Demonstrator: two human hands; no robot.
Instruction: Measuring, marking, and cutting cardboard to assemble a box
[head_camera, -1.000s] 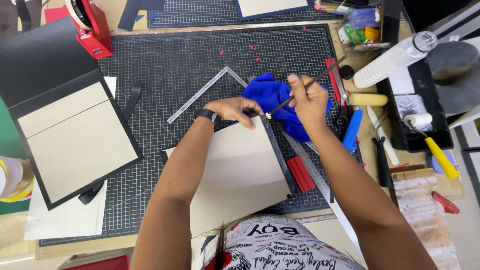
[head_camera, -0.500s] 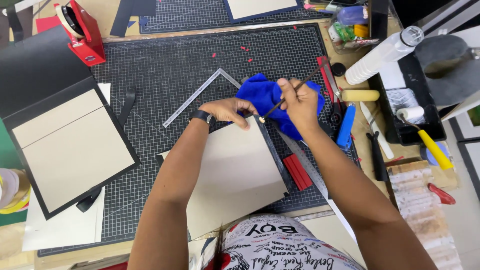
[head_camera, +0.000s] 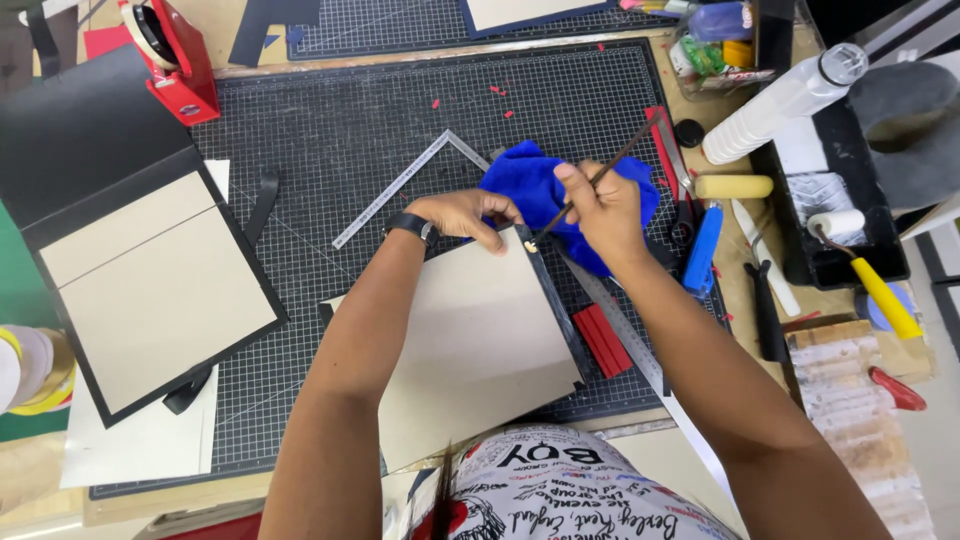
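While the left hand presses down on the far corner of a grey board, its fingers curled and pinched together on the corner's edge, the right hand holds a thin brush closed between thumb and fingers, much as one holds a pencil. The brush slants down and to the left, so that its pale tip meets the board's corner just beside the left fingertips; the handle runs up and away over the right hand. Pinning the corner that way seems meant to keep the board from sliding while the brush works along its dark-wrapped edge (the strip running down the board's right side). The board lies tilted on a black gridded cutting mat, its near end towards the person's body. Just behind both hands sits a crumpled blue cloth, and a metal square lies on the mat to the left of it. A steel ruler and a red block lie under the right forearm, beside the board.
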